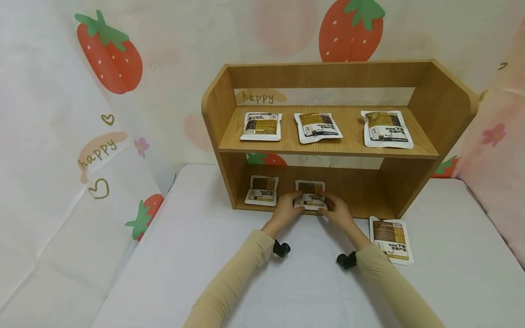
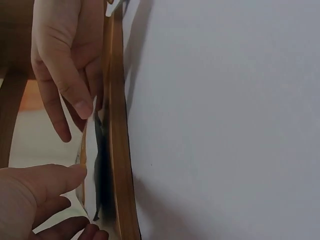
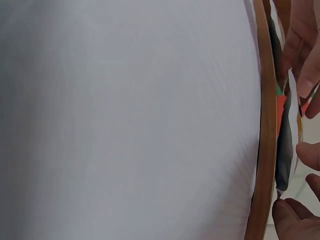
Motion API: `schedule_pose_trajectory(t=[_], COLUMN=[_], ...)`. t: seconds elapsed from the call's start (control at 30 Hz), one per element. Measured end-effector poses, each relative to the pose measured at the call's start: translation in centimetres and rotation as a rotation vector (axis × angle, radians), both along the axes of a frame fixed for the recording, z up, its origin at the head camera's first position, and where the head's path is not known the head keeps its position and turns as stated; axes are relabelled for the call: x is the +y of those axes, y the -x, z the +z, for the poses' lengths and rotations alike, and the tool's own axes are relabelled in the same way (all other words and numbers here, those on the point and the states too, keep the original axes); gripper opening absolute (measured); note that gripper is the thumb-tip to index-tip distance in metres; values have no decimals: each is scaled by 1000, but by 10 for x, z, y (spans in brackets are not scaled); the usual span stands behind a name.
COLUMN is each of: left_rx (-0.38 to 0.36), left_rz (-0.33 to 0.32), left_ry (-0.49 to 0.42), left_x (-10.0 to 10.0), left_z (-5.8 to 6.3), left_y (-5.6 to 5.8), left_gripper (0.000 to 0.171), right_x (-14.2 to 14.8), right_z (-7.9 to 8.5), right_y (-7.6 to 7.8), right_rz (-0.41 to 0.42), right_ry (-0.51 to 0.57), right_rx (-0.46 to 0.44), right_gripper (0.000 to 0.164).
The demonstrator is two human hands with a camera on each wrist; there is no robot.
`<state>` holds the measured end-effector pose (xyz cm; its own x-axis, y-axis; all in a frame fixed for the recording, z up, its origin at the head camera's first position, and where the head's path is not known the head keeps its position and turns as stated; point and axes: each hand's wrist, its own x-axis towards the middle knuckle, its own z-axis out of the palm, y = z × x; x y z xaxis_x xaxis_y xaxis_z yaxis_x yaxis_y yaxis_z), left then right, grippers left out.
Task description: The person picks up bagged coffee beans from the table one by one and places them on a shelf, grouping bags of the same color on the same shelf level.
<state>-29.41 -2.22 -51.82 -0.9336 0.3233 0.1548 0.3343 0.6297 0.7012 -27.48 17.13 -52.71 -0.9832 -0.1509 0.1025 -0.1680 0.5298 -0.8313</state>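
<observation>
On the lower shelf, a flat white, brown and gold printed pouch (image 1: 310, 200) lies between my two hands, near the shelf's front edge. My left hand (image 1: 285, 207) holds its left side, thumb at the near corner. On the opposite side, my right hand (image 1: 338, 212) holds the right edge with thumb and fingers. The left wrist view shows the pouch (image 2: 91, 170) edge-on, just above the wooden board, with fingertips at both ends. Another similar pouch (image 1: 262, 191) lies to the left on the same shelf.
A two-tier wooden shelf (image 1: 328, 148) stands on the white-covered table (image 1: 303, 291). Its upper tier bears a left pouch (image 1: 262, 126), a middle pouch (image 1: 317, 127) and a right pouch (image 1: 387, 129). One more pouch (image 1: 391, 240) lies on the table beside my right forearm.
</observation>
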Motion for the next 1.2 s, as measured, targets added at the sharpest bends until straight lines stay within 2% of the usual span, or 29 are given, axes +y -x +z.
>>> schedule_pose_trajectory(t=[0.2,0.37,0.57,0.7,0.83,0.97,1.2], left_rx=[82,165,171,196,223,223,185], left_rz=[-31,-62,-107,-107,-126,-165,-223], left_ry=[-19,-46,-72,-70,-49,-16,5], left_x=[5,10,19,24,29,33,42], left_z=[1,-1,-2,2,5,6,6], left_y=[-7,-14,-24,-30,-35,-42,-55], left_gripper=[46,41,41,42,41,41,47], right_x=[9,18,28,34,37,39,57], right_z=[2,4,3,7,22,34,19], right_y=[-6,-17,-29,-37,-52,-65,-66], right_rz=[0,36,74,109,143,130,105], right_ry=[-2,29,19,28,46,46,2], right_rx=[12,42,115,151,196,195,180], right_gripper=[55,56,54,54,52,51,52])
